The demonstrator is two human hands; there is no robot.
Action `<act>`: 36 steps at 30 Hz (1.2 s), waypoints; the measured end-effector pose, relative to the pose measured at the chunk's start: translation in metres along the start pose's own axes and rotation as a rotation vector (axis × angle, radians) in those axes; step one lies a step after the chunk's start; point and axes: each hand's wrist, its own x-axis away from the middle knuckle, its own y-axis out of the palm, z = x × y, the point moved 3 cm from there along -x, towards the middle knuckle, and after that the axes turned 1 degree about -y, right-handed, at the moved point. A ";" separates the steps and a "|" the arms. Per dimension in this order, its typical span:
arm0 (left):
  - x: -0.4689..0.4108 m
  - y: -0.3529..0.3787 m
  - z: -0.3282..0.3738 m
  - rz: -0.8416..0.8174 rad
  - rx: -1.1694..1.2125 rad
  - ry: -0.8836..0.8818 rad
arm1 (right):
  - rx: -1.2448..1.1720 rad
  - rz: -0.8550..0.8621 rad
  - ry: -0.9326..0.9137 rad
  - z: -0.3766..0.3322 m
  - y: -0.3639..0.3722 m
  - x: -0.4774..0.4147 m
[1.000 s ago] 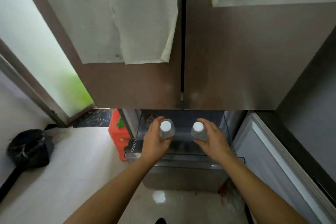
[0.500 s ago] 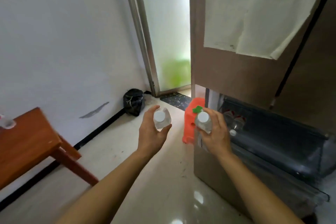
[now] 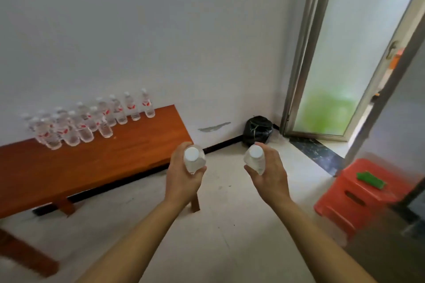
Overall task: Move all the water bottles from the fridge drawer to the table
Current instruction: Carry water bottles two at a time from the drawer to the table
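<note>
We hold one water bottle in each hand, both seen from above with their white caps toward us. The left bottle (image 3: 194,161) sits upright in our left hand (image 3: 182,176), fingers wrapped round its clear body and the thumb pressed along its near side. The right bottle (image 3: 254,159) is gripped the same way by our right hand (image 3: 270,174), the fingers curled behind it and the palm open toward the middle. The two bottles are apart from each other, at about the same height, out in front of us above the pale floor (image 3: 230,225). The left one hangs just off the near right corner of the table.

To our left stands the wooden table (image 3: 96,163), reddish brown, set against the white wall (image 3: 161,30). On its far left part a cluster of bottles (image 3: 89,119) already stands upright in rough rows, clear plastic with red labels and white caps; they blur together, so we cannot count them surely. The rest of the tabletop toward us is bare wood.

In the corner beyond our hands a black bag (image 3: 258,130) lies on the floor, tied at the top, beside the metal frame of a frosted glass door (image 3: 340,64). To our right, near that door, an orange plastic stool (image 3: 358,193) stands with a small green thing (image 3: 370,179) lying on its seat.
</note>
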 end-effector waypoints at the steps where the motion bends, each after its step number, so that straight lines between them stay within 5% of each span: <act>1: -0.009 -0.026 -0.018 0.031 -0.011 -0.012 | -0.008 -0.028 -0.016 -0.018 0.029 -0.006; 12: -0.096 -0.190 -0.161 0.300 -0.069 -0.191 | -0.121 -0.280 -0.147 -0.146 0.258 -0.081; 36: -0.459 -0.188 -0.352 0.270 -0.201 -0.366 | -0.217 -0.531 -0.053 -0.118 0.598 -0.395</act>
